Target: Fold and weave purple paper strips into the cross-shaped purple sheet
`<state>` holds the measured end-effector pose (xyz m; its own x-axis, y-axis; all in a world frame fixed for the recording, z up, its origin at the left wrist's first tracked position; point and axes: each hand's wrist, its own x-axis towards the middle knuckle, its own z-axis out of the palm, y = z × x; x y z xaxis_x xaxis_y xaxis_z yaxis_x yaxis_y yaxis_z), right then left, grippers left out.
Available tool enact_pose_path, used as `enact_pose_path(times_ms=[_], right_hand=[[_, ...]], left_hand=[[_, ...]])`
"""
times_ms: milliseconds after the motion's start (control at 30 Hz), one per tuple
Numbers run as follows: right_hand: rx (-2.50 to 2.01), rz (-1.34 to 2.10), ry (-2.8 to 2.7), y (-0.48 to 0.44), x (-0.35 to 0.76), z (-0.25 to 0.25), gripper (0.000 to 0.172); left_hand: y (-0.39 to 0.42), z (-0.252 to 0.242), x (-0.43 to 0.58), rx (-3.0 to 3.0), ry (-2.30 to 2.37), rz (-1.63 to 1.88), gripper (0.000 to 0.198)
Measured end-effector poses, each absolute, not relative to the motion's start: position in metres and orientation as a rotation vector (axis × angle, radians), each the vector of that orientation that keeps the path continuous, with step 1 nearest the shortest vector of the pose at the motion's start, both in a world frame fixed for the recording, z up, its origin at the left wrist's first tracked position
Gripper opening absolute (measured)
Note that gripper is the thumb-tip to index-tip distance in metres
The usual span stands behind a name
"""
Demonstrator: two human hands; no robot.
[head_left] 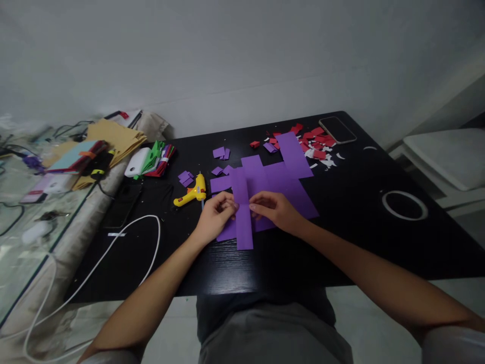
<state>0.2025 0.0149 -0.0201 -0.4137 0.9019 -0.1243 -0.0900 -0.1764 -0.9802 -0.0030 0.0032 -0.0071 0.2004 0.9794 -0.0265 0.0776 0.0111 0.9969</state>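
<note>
Pinching a purple strip (244,230) at both edges with the fingers (228,212) of left hand (215,215) and right hand (278,210), over purple sheets (297,197) on the desk (352,222), near a glue gun (197,190).

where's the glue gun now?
Head view, left of centre: the glue gun lies on the table, just beyond and left of the left hand, beside small purple squares.
</note>
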Motion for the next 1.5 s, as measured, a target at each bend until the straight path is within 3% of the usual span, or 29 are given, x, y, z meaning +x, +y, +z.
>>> enact_pose_path(times_ms=[1167,1500], right_hand=[[-0.969,1.567,-1.426,0.0162,0.2038,-0.0250,0.021],[-0.994,1.598,-1.372,0.0200,0.2050,-0.0283,0.030]], left_hand=[[0.0047,-0.0079,-0.0036,1.269,1.156,1.062,0.021],[0.0035,-0.0080,-0.0029,1.294,1.142,1.045,0.020]])
